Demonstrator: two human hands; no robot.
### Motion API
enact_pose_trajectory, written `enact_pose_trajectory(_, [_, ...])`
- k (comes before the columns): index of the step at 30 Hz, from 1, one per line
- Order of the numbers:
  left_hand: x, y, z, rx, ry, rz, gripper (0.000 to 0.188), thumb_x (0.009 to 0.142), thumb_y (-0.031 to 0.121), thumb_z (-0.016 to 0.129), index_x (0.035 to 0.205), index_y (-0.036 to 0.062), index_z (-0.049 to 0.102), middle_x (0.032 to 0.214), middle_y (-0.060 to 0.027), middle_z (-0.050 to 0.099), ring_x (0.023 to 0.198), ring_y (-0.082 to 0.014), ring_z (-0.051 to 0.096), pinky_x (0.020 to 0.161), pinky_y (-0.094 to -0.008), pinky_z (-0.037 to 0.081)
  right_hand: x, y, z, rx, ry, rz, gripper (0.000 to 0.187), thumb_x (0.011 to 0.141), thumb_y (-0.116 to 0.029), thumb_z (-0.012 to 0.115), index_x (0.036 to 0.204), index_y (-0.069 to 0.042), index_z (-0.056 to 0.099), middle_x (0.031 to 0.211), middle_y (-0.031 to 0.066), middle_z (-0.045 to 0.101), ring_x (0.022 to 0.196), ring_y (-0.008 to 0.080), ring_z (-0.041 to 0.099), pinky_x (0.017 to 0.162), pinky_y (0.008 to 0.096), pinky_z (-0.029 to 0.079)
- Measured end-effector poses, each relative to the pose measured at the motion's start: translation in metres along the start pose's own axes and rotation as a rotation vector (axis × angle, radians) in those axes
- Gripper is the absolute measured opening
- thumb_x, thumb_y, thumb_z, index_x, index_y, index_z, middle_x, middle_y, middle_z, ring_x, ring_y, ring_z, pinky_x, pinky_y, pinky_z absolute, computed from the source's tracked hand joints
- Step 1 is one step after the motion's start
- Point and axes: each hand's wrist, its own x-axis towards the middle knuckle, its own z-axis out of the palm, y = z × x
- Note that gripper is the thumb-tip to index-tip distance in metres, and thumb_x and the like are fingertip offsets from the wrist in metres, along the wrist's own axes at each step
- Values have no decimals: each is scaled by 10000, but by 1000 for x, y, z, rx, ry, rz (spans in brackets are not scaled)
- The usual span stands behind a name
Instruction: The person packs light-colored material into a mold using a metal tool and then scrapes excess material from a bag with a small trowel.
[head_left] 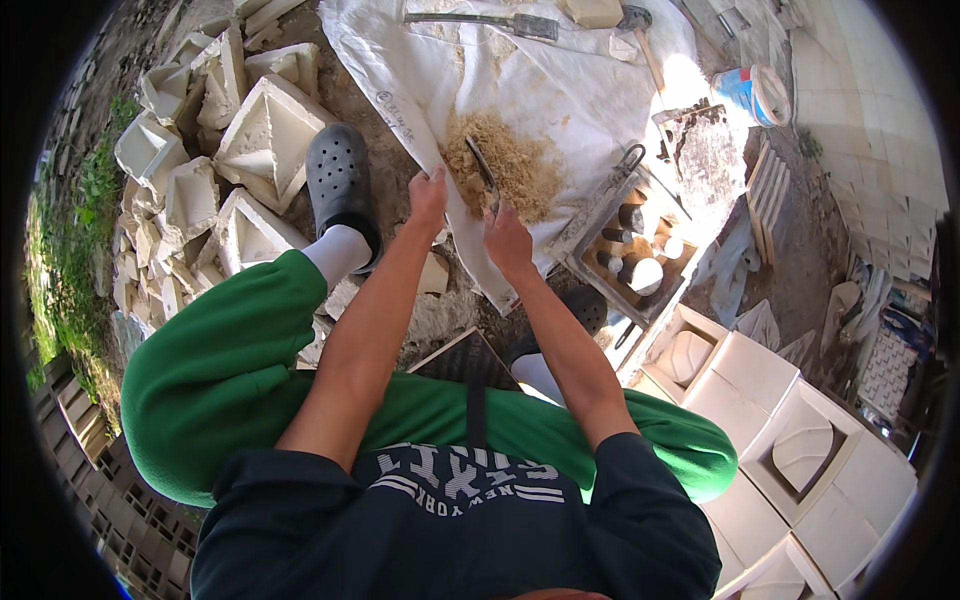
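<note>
My left hand (428,197) is closed on the edge of a white fabric sheet (385,65), pinching it near its left side. In my right hand (508,238) is a slim hand tool with a narrow dark blade (480,160); its exact kind is hard to make out. The blade lies over a heap of tan, crumbly powder (525,165) on the sheet. To the right of my right hand sits a shallow open box (585,235) holding several short cylinders (640,274).
Broken white hollow blocks (265,140) are piled at the left by my grey clog (338,170). A flat brush (535,27) and a hammer (645,45) lie at the far end. A bucket (768,95) stands far right; pale recessed blocks (755,375) fill the near right.
</note>
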Motion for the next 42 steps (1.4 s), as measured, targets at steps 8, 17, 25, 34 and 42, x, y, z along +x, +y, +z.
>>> enact_pose_trajectory(8, [-4, -13, -4, 47, -35, -90, 296, 943, 236, 546, 1059, -34, 584, 872, -83, 609, 747, -182, 577, 671, -348, 473, -27, 7, 5, 19, 18, -90, 410, 955, -316, 471, 1208, 6, 454, 1049, 224, 579, 805, 419, 614, 654, 498, 504])
enact_pose_trajectory(17, [-2, -18, -3, -49, -3, -79, 333, 959, 267, 504, 1101, -26, 572, 879, -84, 611, 741, -174, 563, 654, -348, 462, -39, 12, 12, 13, 30, -83, 426, 938, -315, 502, 1209, 11, 457, 1068, 213, 576, 823, 402, 616, 649, 482, 510])
enact_pose_trajectory(25, [-7, -13, 0, -14, 3, -124, 336, 918, 287, 580, 1034, -27, 594, 853, -87, 612, 720, -163, 555, 625, -346, 449, -37, 25, 8, 43, 119, -41, 351, 947, -298, 484, 1160, -19, 472, 988, 214, 589, 822, 418, 611, 668, 506, 479])
enact_pose_trajectory(34, [-24, -11, 4, 217, 45, -84, 335, 851, 275, 673, 967, -36, 622, 873, -116, 637, 741, -197, 585, 670, -373, 471, -90, 48, 10, 354, 241, 605, 356, 955, -314, 366, 979, 11, 508, 786, 294, 617, 694, 464, 599, 671, 546, 443])
enact_pose_trajectory(42, [-31, -22, 9, 575, 140, 184, 364, 874, 277, 618, 863, -86, 646, 780, -233, 658, 759, -370, 650, 716, -435, 474, -96, 39, -2, 682, 12, 674, 323, 914, -260, 353, 840, 21, 493, 574, 167, 524, 330, 272, 505, 372, 388, 429])
